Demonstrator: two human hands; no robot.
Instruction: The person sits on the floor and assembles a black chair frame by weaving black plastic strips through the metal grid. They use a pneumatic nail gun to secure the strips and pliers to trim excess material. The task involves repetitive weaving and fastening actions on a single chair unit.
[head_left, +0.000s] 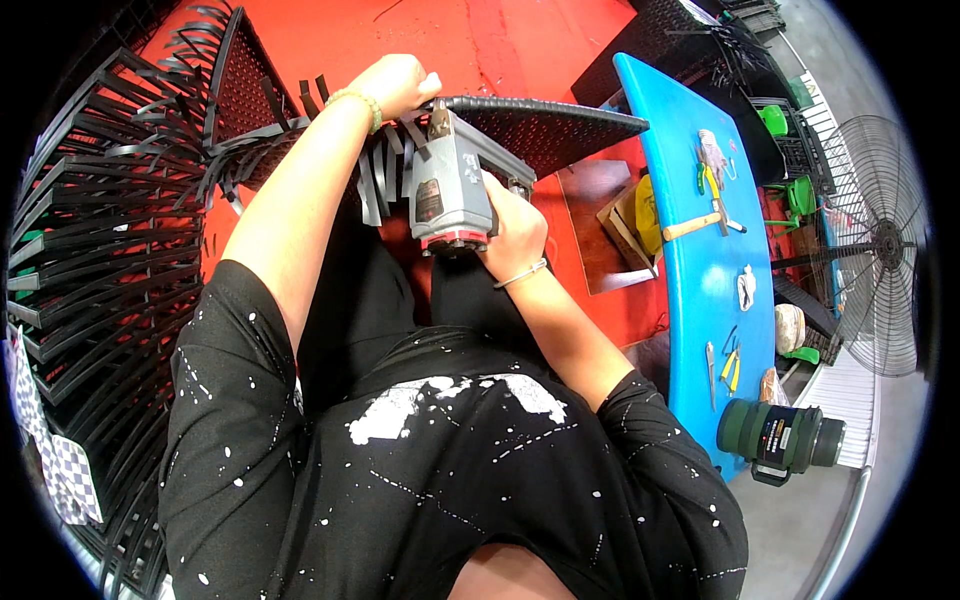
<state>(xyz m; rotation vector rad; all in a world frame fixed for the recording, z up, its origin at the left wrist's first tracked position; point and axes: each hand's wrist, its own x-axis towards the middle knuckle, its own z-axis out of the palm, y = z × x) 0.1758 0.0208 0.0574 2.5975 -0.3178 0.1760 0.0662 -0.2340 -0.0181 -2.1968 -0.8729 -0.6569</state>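
Note:
My right hand [517, 232] is wrapped round the handle of a grey power nailer or stapler [450, 190] with a red-trimmed end toward me. The tool's nose end meets the left end of a black woven panel [560, 132] with a rounded, wrapped edge. At that same corner, my left hand [397, 84] is closed like a fist, thumb toward the panel edge; what its fingers grip is hidden. Loose flat black strips [372, 185] hang below my left wrist, beside the tool. The panel stands above my knees.
At left rise stacked woven pieces [110, 190] with many loose strip ends. On the right, a blue table [690, 290] carries a hammer [693, 226], yellow-handled pliers [732, 370] and a green cylinder [770, 437]. A wooden crate [625, 235] with a yellow bag [648, 215] and a large fan [885, 245] stand nearby.

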